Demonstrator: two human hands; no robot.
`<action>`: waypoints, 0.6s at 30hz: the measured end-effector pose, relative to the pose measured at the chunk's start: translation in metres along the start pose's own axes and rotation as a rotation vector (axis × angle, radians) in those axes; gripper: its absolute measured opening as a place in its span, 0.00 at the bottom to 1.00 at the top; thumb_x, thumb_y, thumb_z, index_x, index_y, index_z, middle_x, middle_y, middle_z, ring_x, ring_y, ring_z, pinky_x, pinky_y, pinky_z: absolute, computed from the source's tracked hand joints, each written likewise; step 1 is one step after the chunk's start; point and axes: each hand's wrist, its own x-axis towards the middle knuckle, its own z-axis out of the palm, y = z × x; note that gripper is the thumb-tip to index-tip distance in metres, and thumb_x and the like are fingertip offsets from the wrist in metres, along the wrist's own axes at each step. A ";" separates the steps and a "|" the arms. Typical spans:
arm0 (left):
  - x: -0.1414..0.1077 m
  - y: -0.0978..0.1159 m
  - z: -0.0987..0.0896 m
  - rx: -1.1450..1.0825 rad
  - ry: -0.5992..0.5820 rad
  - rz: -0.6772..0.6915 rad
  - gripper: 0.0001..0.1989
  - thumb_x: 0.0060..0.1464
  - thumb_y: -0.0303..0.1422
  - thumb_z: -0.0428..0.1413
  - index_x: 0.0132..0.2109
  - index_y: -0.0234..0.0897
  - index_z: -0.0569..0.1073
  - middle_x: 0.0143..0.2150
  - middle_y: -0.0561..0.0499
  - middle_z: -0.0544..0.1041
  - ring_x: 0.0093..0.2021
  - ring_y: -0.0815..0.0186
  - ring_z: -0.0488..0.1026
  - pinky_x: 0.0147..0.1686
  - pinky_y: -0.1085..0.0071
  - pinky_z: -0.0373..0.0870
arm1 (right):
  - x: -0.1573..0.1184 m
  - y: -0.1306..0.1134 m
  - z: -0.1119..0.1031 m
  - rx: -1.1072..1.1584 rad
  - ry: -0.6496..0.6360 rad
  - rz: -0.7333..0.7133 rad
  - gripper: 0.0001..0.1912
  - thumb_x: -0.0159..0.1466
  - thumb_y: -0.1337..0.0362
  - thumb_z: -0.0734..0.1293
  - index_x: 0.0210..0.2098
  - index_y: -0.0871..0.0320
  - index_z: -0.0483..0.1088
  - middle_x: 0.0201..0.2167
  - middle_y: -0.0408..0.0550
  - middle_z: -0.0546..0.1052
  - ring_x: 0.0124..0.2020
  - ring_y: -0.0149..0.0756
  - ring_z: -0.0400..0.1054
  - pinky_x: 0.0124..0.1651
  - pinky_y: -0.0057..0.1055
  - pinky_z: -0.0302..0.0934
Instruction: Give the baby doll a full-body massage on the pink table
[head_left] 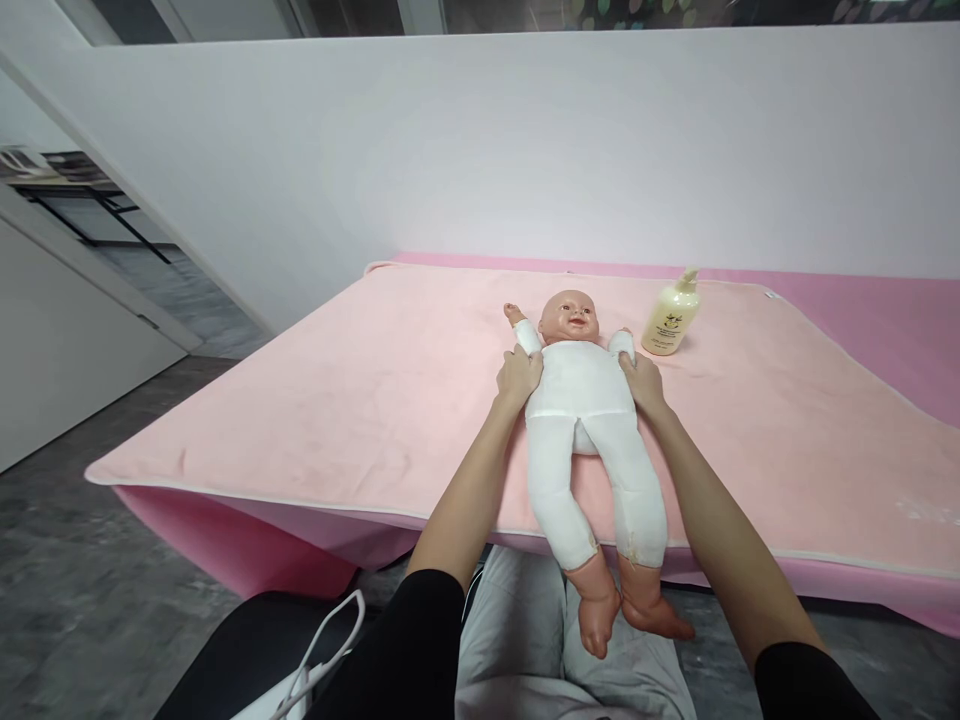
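A baby doll lies on its back, head at the far end and legs stretched toward the near side. Its head is bald, its mouth is slightly open, and its cloth body, arms and legs are white. The bare feet, reddish-brown, reach past the near edge, above the person's grey trousers; whether they touch the lap is hard to tell. The doll's arm on the left is raised outward beside its head, while the one on the right is bent up, near the shoulder.

Both hands have hold of the doll. The left hand is curled closed against the left side of its upper body, just under the raised arm; the right hand grips the opposite side in the same way, below the bent arm. The fingertips of both are mostly hidden.

Just beyond the right hand, a pale yellow pump bottle with dark print stands near the doll's arm, apart from it. Under the doll and bottle spreads a light pink blanket with a pale edging, laid over a darker pink-covered surface. A white wall rises behind the far edge. To the near left are a black seat and a white cable, with grey floor farther left.
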 end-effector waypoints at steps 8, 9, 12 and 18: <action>0.014 -0.016 0.009 -0.381 0.112 0.078 0.15 0.50 0.32 0.46 0.45 0.36 0.69 0.45 0.40 0.75 0.46 0.50 0.72 0.43 0.59 0.65 | 0.007 0.002 0.005 0.389 0.016 0.049 0.25 0.52 0.53 0.65 0.46 0.59 0.66 0.45 0.55 0.73 0.45 0.47 0.67 0.47 0.40 0.60; 0.017 -0.017 0.010 -0.450 0.128 0.087 0.15 0.49 0.30 0.48 0.45 0.37 0.69 0.45 0.42 0.75 0.46 0.52 0.71 0.43 0.60 0.65 | 0.008 0.004 0.007 0.426 0.022 0.020 0.24 0.51 0.54 0.66 0.45 0.59 0.66 0.44 0.54 0.73 0.44 0.46 0.67 0.48 0.41 0.60; 0.022 -0.019 0.014 -0.664 0.177 0.114 0.18 0.44 0.27 0.51 0.45 0.38 0.67 0.45 0.46 0.75 0.44 0.58 0.71 0.43 0.64 0.66 | 0.010 0.005 0.010 0.520 0.070 -0.104 0.21 0.49 0.58 0.66 0.41 0.57 0.65 0.40 0.50 0.73 0.41 0.41 0.66 0.48 0.41 0.61; 0.019 -0.013 0.014 -0.996 0.237 0.295 0.12 0.38 0.26 0.56 0.34 0.38 0.66 0.37 0.51 0.74 0.37 0.67 0.71 0.38 0.72 0.67 | 0.007 -0.005 0.009 0.776 0.150 -0.233 0.16 0.45 0.62 0.65 0.34 0.58 0.66 0.34 0.46 0.73 0.37 0.36 0.65 0.46 0.37 0.62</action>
